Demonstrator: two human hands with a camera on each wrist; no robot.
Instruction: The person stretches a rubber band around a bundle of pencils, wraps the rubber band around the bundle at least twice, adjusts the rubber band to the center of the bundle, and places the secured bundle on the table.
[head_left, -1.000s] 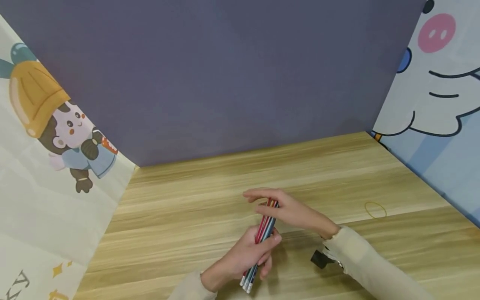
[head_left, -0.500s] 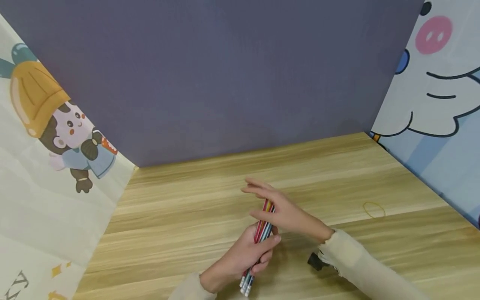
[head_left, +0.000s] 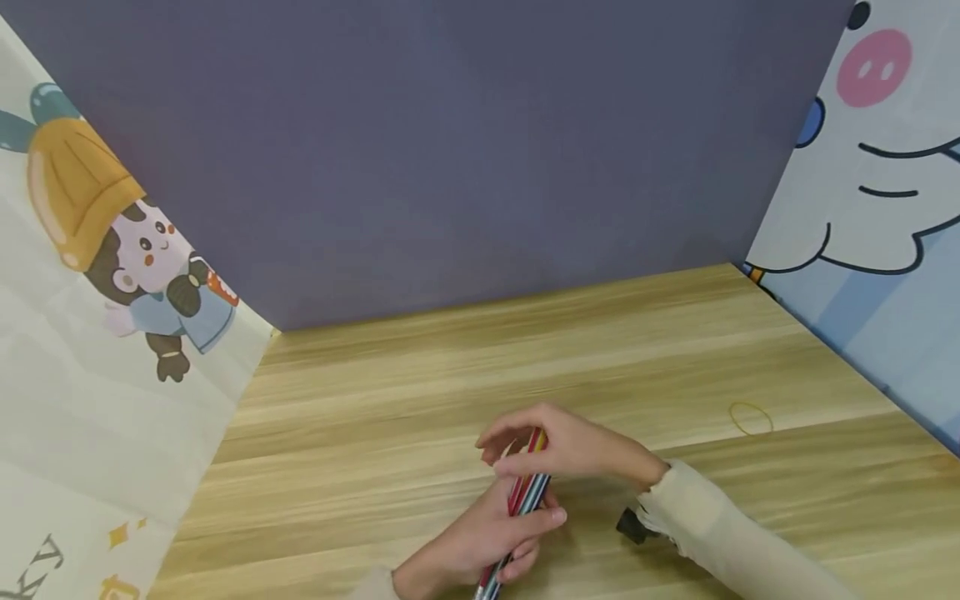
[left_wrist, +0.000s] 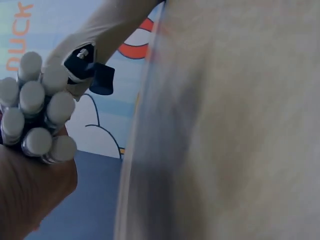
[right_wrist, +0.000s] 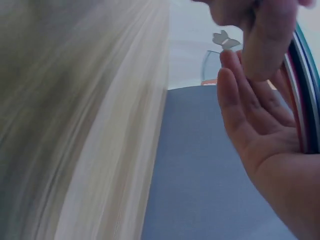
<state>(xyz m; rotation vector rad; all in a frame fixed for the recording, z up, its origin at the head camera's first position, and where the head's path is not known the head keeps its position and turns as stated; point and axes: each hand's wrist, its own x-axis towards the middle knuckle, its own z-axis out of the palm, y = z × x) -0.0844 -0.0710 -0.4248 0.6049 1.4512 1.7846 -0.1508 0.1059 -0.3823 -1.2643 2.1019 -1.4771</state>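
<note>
My left hand (head_left: 487, 533) grips a bundle of several pencils (head_left: 529, 493), red, dark and silvery blue, tilted with the upper ends leaning right. White erasers (left_wrist: 32, 97) at the bundle's lower end face the left wrist camera. Around the upper ends curves my right hand (head_left: 581, 446), its thumb and fingers apart and its palm side against the pencils. From the right wrist, the fingers (right_wrist: 242, 110) look loosely bent beside the pencil shafts (right_wrist: 302, 95). The pencils' tips are hidden behind the right hand.
A thin yellow rubber band (head_left: 770, 423) lies on the wooden tabletop (head_left: 390, 400) to the right. A grey panel (head_left: 450, 167) stands along the back, with cartoon-printed sheets at both sides. A black camera piece (head_left: 633, 526) hangs under the right sleeve.
Both hands and the pencil bundle have come down, nearer to me. The right hand, straighter half a second ago, now bends more around the upper ends of the pencils.
</note>
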